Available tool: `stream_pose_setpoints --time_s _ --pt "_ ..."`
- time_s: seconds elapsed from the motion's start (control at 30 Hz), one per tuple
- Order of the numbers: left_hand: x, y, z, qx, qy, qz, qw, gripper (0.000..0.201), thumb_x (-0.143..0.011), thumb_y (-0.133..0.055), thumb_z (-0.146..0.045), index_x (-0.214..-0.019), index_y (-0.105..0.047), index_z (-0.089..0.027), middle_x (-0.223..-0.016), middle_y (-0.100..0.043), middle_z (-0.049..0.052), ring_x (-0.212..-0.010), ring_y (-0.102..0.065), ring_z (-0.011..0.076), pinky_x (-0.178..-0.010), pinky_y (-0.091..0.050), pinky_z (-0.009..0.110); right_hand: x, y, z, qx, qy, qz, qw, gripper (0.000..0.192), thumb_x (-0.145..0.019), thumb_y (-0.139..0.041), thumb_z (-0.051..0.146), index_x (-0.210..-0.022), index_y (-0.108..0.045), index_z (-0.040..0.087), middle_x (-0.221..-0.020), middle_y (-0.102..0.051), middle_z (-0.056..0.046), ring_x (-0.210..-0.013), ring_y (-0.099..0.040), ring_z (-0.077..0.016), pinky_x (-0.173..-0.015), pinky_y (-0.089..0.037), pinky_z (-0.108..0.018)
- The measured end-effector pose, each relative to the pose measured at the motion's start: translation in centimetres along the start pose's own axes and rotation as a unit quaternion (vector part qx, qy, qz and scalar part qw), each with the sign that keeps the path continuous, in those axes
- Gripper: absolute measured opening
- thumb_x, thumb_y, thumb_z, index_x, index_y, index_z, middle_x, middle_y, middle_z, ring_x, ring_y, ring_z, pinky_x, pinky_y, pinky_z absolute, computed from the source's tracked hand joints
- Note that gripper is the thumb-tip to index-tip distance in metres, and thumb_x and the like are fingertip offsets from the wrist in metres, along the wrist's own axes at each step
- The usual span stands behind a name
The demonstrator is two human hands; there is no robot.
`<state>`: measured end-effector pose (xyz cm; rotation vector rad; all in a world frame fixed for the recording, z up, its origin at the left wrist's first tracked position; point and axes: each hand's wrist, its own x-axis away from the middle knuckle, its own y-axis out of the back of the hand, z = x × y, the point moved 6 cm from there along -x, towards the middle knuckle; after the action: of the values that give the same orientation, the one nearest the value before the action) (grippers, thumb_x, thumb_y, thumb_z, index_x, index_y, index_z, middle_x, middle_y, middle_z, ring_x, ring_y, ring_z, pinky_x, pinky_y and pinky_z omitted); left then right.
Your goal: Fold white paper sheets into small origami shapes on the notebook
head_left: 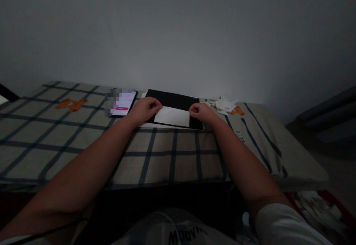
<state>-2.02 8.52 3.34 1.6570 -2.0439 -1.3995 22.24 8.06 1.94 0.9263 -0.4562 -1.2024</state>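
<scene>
White paper sheet (171, 116), blank, pale and rectangular, flat on a black pad (178, 102) on the plaid-covered tabletop (155, 156), its near edge close to the pad's near edge. Pinched at both short ends: left hand (145, 109) closed on the left edge, right hand (202, 112) closed on the right edge, hands apart at opposite ends of the sheet. Best handled with even tension from both ends, sheet kept square to the pad, clear of the lit phone (124, 103) just left of the pad and the paper scraps (224, 104) just right of it.
</scene>
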Motion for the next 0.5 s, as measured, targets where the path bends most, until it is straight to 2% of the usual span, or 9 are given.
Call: stream_pose_setpoints --time_s 0.13,0.27,0.37,0.5 --pt "-0.1 -0.1 0.6 0.002 0.019 0.007 1.000 0.022 -0.081 -0.062 -0.037 -0.082 -0.072 -0.017 -0.081 -0.071 0.004 -0.075 -0.062 0.0170 -0.065 -0.045 0.028 0.1 0.6 -0.3 0.036 -0.004 -0.009 0.999 0.011 -0.070 -0.058 0.014 -0.075 -0.067 0.014 -0.069 -0.062 -0.003 -0.061 -0.050 -0.0113 -0.058 -0.035 -0.025" --pt "0.0 0.0 0.6 0.006 0.041 0.007 0.999 0.022 -0.081 -0.065 -0.038 -0.081 -0.072 -0.017 -0.081 -0.071 0.005 -0.075 -0.063 0.0179 -0.066 -0.045 0.029 0.1 1.3 -1.0 0.060 0.000 -0.055 0.997 0.010 -0.071 -0.058 0.013 -0.075 -0.067 0.015 -0.070 -0.063 -0.003 -0.062 -0.052 -0.0122 -0.059 -0.036 -0.025" --pt "0.2 -0.7 0.1 0.018 0.039 0.025 0.999 0.021 -0.082 -0.065 -0.037 -0.080 -0.072 -0.017 -0.079 -0.071 0.005 -0.075 -0.064 0.0174 -0.066 -0.046 0.029 0.0 1.1 -0.2 0.030 0.049 -0.081 0.995 0.014 -0.077 -0.057 0.016 -0.083 -0.069 0.015 -0.080 -0.066 -0.005 -0.068 -0.055 -0.0133 -0.063 -0.040 -0.025" --pt "0.4 -1.5 -0.4 0.020 0.023 0.022 0.999 0.019 -0.082 -0.065 -0.035 -0.078 -0.072 -0.018 -0.077 -0.070 0.004 -0.073 -0.063 0.0165 -0.065 -0.046 0.028 -0.1 -0.5 1.5 0.036 0.127 -0.034 0.991 0.022 -0.085 -0.056 0.025 -0.099 -0.071 0.016 -0.093 -0.070 -0.007 -0.083 -0.060 -0.0166 -0.076 -0.044 -0.029"
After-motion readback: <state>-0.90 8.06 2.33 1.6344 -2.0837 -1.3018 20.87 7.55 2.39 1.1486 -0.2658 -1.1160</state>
